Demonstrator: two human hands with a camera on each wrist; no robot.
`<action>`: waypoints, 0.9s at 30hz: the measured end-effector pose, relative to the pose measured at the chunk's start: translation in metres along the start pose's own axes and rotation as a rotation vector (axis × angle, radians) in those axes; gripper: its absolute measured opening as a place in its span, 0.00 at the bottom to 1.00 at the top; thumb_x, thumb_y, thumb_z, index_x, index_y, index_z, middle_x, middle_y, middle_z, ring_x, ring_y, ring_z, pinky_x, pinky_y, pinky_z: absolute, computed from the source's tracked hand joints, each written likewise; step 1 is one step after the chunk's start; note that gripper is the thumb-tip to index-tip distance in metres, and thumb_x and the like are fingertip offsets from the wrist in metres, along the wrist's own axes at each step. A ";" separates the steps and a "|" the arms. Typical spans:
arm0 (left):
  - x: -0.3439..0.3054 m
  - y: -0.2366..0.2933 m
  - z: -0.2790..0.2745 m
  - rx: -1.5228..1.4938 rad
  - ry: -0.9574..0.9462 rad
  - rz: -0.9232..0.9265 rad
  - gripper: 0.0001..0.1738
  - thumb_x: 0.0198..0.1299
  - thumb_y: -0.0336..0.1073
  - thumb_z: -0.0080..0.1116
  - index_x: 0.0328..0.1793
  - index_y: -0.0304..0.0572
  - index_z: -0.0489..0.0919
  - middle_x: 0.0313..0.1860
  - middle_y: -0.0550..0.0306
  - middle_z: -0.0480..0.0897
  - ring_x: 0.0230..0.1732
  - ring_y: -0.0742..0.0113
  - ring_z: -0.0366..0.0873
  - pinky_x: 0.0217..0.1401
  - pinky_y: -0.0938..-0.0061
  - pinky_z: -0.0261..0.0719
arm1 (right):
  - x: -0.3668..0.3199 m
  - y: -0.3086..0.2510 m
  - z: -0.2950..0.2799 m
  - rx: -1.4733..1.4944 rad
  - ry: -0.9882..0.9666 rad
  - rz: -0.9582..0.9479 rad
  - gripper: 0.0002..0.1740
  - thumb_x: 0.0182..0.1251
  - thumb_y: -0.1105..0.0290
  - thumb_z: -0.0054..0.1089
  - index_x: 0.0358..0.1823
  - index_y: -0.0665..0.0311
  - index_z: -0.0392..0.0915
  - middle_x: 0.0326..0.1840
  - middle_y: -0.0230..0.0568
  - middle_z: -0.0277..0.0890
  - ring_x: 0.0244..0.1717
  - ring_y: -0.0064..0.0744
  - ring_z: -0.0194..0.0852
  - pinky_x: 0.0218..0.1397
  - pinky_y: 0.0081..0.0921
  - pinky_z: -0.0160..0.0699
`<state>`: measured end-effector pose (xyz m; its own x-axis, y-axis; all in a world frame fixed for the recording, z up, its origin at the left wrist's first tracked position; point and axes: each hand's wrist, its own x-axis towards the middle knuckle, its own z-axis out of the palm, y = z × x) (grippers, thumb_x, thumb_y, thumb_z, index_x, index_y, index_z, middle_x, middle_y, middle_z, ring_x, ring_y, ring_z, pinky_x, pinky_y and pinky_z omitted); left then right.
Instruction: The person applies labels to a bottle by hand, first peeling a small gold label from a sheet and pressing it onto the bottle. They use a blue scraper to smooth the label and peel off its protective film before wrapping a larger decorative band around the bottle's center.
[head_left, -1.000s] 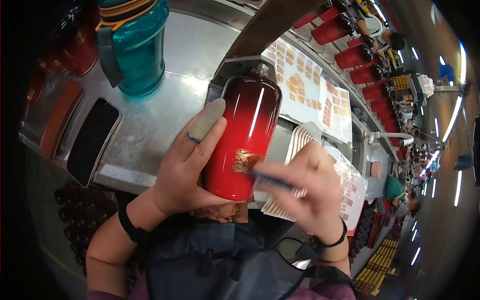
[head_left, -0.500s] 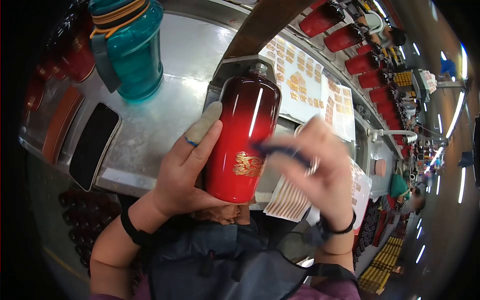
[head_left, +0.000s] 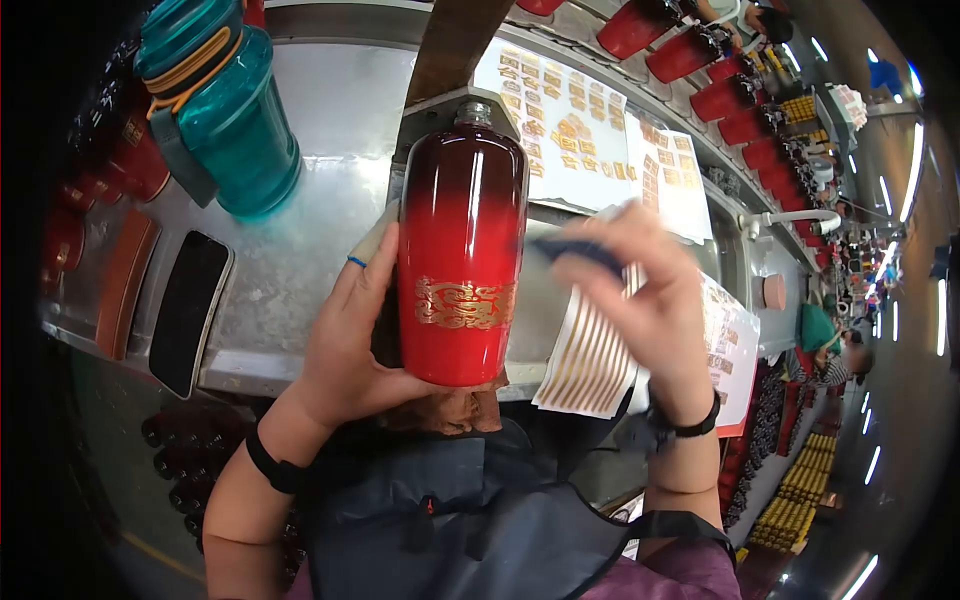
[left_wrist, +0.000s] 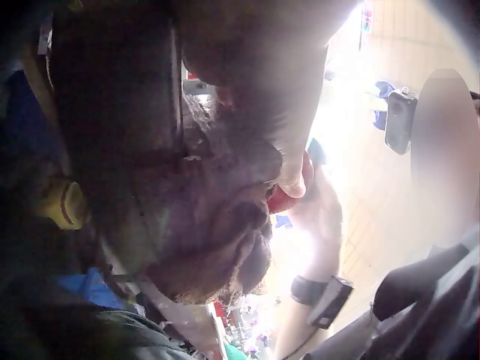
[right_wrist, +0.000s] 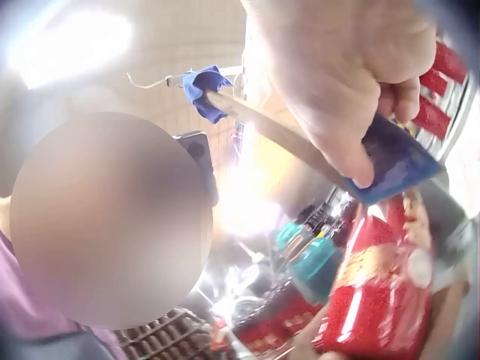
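Observation:
A glossy bottle (head_left: 462,215), dark at the neck and red below, lies with its neck pointing away. Around its lower part runs a gold ornamental band (head_left: 463,305). My left hand (head_left: 340,350) holds it, fingers along the left side and thumb under the base; one finger wears a pale cover with a blue ring. Beside the bottle's right side, my right hand (head_left: 645,290) pinches a dark blue flat scraper (head_left: 582,251). The right wrist view shows the scraper (right_wrist: 397,161) as a flat blade overlapping the bottle (right_wrist: 382,300). The left wrist view is dark, mostly the stand's underside.
A brown support (head_left: 450,50) stands behind the bottle. Sheets of gold decals (head_left: 560,120) and a striped decal sheet (head_left: 590,355) lie to the right. A teal water jug (head_left: 235,130), a phone (head_left: 190,310) and a brown strip (head_left: 127,285) are on the left. Red bottles (head_left: 685,52) line the back right.
The bottle has turned, so its gold band now faces up across the front. My right hand with the scraper has moved from the band to the bottle's right side and farther up.

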<state>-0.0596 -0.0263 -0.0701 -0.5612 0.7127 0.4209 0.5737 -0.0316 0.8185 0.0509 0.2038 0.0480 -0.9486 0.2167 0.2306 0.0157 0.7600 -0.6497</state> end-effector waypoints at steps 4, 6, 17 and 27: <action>0.002 0.001 0.000 0.011 0.014 0.002 0.68 0.38 0.47 0.85 0.81 0.27 0.55 0.73 0.34 0.70 0.71 0.40 0.71 0.71 0.58 0.72 | -0.014 -0.014 -0.012 -0.110 0.023 -0.010 0.17 0.55 0.75 0.74 0.48 0.59 0.90 0.26 0.33 0.67 0.31 0.28 0.66 0.36 0.24 0.66; 0.003 0.001 -0.001 0.036 0.011 0.017 0.67 0.39 0.46 0.85 0.81 0.28 0.56 0.73 0.34 0.70 0.71 0.40 0.71 0.71 0.58 0.72 | -0.021 -0.035 -0.007 0.181 -0.208 0.004 0.18 0.55 0.75 0.74 0.49 0.58 0.89 0.27 0.33 0.67 0.31 0.28 0.65 0.36 0.25 0.66; 0.015 -0.001 -0.006 0.213 -0.333 0.122 0.62 0.43 0.48 0.81 0.80 0.30 0.59 0.74 0.33 0.68 0.80 0.34 0.56 0.80 0.53 0.58 | -0.059 0.000 -0.039 0.445 0.236 0.339 0.20 0.68 0.75 0.68 0.61 0.67 0.80 0.43 0.30 0.80 0.44 0.16 0.75 0.49 0.16 0.73; -0.017 0.036 0.008 0.407 -0.084 0.121 0.59 0.42 0.45 0.84 0.80 0.36 0.63 0.82 0.33 0.55 0.81 0.34 0.54 0.80 0.49 0.57 | -0.180 0.086 -0.102 0.575 0.533 0.618 0.17 0.84 0.61 0.46 0.62 0.61 0.78 0.42 0.27 0.76 0.39 0.15 0.76 0.40 0.17 0.79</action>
<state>-0.0246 -0.0335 -0.0512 -0.4348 0.7757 0.4575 0.8302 0.1485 0.5372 0.2556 0.2925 0.0248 -0.5575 0.8278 -0.0631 0.1694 0.0391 -0.9848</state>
